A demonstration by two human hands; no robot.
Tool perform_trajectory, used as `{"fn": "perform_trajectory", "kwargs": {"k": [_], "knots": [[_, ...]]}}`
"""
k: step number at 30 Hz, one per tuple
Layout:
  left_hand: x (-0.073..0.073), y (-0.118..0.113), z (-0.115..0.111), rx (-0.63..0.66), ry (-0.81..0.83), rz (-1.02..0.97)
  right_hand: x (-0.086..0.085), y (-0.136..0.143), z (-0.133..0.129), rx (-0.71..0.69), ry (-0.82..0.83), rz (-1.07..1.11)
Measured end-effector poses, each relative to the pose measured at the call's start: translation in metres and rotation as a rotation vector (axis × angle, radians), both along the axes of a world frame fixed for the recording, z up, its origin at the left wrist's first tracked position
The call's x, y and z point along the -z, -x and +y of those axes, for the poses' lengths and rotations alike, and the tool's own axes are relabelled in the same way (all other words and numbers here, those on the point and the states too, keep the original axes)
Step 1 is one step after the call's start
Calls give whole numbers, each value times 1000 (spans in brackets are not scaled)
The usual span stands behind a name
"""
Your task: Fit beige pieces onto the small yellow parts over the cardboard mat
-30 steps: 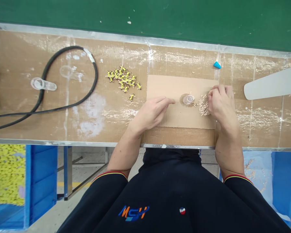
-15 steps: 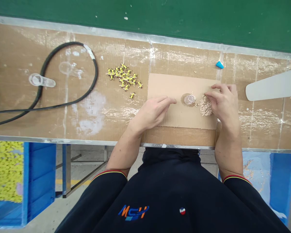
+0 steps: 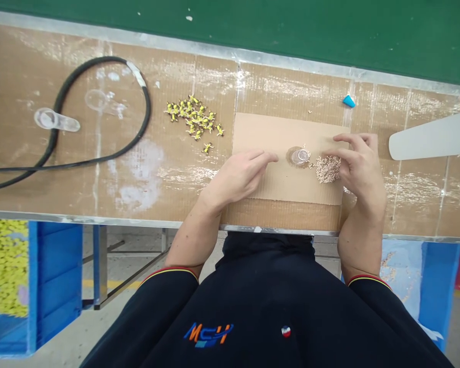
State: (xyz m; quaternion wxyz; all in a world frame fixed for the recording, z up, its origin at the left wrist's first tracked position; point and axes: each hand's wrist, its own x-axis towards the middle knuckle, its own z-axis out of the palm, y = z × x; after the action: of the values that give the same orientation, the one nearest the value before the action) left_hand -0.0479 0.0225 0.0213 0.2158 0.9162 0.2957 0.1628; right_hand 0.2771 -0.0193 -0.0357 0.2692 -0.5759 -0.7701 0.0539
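My left hand (image 3: 241, 176) is over the left half of a cardboard sheet (image 3: 283, 130), its fingers pressed together and pointing right. Whatever the fingertips may hold is too small or hidden to make out. Just beyond them stands a small clear plastic cup (image 3: 300, 156) on the sheet, with a few tiny pale pieces at its right side. A pile of small pale pieces (image 3: 327, 169) lies farther right. My right hand (image 3: 358, 163) hovers at the right edge of this pile with its fingers apart; nothing shows between them.
Small yellow-and-black figures (image 3: 193, 117) lie left of the sheet. Farther left are a looped black cable (image 3: 148, 110) and a clear plastic container (image 3: 67, 123). A blue piece (image 3: 348, 101) and a white panel (image 3: 429, 135) are at the right. Blue crates (image 3: 57, 276) stand below the table.
My right hand has drawn slightly right, and its fingers have spread from a near pinch beside the pile. My left hand holds almost the same pose. The view has shifted a little.
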Motion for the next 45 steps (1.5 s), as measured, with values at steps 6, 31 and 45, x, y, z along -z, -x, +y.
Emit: {"fn": "perform_trajectory", "kwargs": {"k": [6,31,45], "knots": [[1,2,2,-58,103,195,1,-2,2,-213,39,21],[3,2,4,-62,180,236,-8,-7,-2,-211,203,44],[-1,2,5,-71,196,253,-7,0,-5,-335,223,63]]}}
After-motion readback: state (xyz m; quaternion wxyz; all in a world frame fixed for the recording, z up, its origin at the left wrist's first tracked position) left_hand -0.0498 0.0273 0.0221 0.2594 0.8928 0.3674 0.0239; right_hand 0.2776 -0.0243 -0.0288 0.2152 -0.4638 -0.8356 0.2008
